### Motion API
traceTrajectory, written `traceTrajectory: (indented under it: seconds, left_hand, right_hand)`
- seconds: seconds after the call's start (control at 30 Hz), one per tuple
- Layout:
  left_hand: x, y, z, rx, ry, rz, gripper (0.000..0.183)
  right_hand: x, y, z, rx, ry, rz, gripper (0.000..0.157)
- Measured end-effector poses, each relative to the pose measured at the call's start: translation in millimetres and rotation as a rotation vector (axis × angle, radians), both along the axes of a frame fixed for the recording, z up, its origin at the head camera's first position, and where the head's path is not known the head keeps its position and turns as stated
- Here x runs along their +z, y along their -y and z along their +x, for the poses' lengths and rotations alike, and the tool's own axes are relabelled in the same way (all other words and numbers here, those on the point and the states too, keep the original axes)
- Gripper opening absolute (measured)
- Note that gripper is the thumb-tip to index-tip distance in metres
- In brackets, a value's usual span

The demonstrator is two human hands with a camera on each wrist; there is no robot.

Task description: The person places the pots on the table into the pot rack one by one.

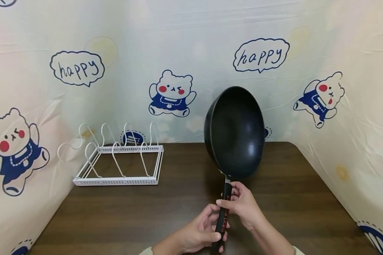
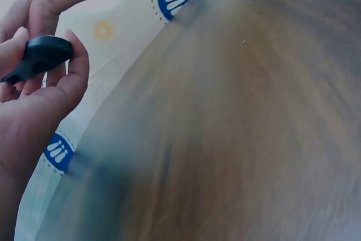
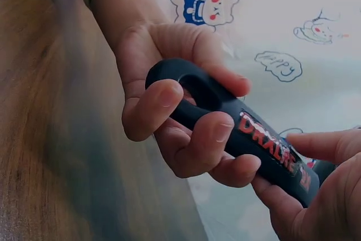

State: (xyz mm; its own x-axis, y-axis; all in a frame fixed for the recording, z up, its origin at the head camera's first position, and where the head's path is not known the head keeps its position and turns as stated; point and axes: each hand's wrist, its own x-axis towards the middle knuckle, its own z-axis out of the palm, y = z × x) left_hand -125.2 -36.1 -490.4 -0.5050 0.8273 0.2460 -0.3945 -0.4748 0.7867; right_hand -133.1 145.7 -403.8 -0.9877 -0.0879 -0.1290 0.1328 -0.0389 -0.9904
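your left hand (image 1: 199,232) and, just above it, your right hand (image 1: 245,206) grip the black handle (image 1: 223,216), lower centre; its dark pan (image 1: 237,134) is held tilted right of centre; a white rack (image 1: 116,182) stands on the bench (image 1: 185,184), middle left.

Smooth black-metal pan (image 1: 237,132), wood-grain tabletop (image 1: 178,198)
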Motion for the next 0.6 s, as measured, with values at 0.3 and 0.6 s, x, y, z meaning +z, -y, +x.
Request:
traceTrajectory:
  seconds: [0.3,0.6]
  left_hand:
    - [3.1,-0.4,-0.6,0.047,0.024,-0.139,0.074]
    - [4.4,7.2,-6.4,0.047,-0.063,-0.248,0.068]
  right_hand:
    - [-5.9,0.4,-2.5,0.031,-0.027,-0.012,0.055]
    - [-7.2,5.1,-4.7,0.065,-0.062,0.04,0.055]
